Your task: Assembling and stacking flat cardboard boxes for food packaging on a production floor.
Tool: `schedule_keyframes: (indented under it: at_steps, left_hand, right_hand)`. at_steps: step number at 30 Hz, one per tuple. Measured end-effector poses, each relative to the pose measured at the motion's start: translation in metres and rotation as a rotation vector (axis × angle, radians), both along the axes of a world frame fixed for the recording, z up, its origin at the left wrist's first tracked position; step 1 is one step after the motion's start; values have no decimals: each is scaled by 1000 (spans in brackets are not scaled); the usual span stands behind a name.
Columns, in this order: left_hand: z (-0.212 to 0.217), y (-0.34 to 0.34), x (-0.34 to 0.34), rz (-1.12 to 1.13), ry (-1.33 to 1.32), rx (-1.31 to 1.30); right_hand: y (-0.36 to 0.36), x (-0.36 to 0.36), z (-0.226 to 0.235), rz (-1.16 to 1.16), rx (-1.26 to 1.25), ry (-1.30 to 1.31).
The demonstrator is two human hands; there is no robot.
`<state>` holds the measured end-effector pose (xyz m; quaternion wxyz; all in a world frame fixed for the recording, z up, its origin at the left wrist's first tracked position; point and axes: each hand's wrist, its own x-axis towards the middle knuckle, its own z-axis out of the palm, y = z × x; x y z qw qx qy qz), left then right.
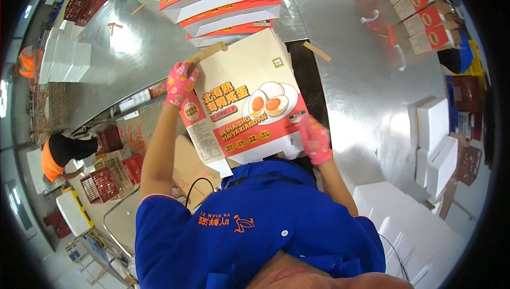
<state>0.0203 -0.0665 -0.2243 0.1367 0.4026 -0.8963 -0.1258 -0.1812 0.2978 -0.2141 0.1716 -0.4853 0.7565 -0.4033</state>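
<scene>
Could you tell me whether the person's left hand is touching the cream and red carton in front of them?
Touching. The head view shows the gloved left hand gripping the upper left corner of the cream and red carton.

carton (249, 103) on table (366, 76), stack (223, 2) behind

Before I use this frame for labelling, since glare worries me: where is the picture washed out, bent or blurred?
Head view: bright glare on the steel table left of and right of the carton; table edges bow toward the black fisheye rim; the right hand looks slightly smeared, the left hand sharper; carton print stays crisp.
</scene>
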Motion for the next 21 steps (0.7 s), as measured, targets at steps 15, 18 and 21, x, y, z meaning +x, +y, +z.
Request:
schedule_keyframes:
  at_steps: [15,18,21]
  left_hand:
    - [232,57,-14,-529,1,737]
    - [251,98,-1,-485,178,582]
    - [231,120,15,-422,340,544]
  right_hand:
    - [-96,54,131,9,-203,334]
    - [-107,64,179,-34,-154,424]
    - [-104,71,194,30,-203,496]
